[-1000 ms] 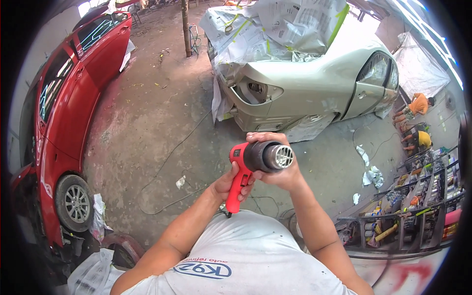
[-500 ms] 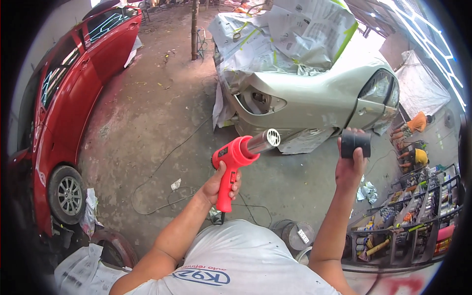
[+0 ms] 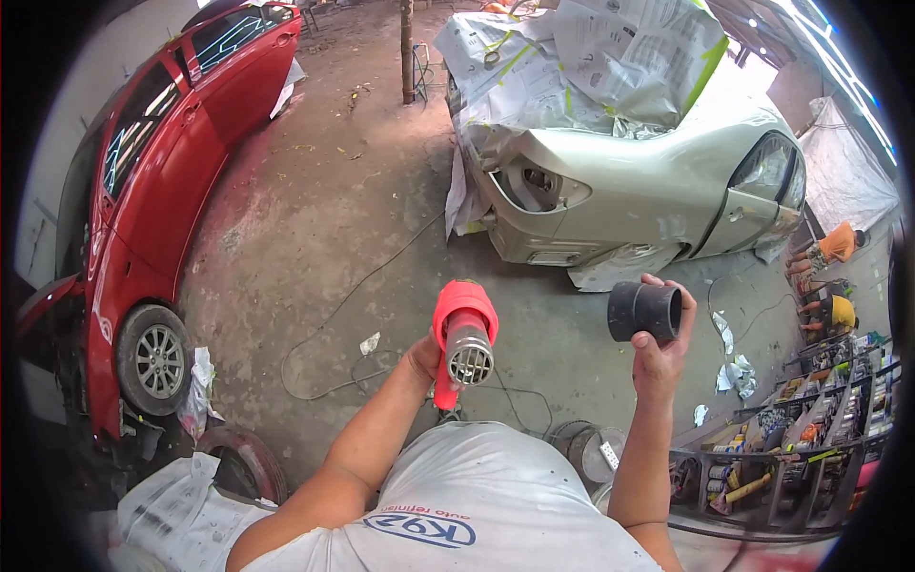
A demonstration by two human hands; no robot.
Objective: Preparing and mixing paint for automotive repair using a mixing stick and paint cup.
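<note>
Heat gun (image 3: 465, 310): nozzle (image 3: 471, 366) toward the wearer (image 3: 448, 477)
Black collar (image 3: 625, 312): axis sideways, open end rightward
Left hand (image 3: 425, 359): clasps gun handle (image 3: 444, 394)
Right hand (image 3: 661, 360): grips collar

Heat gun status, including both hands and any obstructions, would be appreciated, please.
Left hand gripping red heat gun, metal nozzle facing the camera. Right hand holding black sleeve, apart from gun. Cable looping on floor below, possible snag.
</note>
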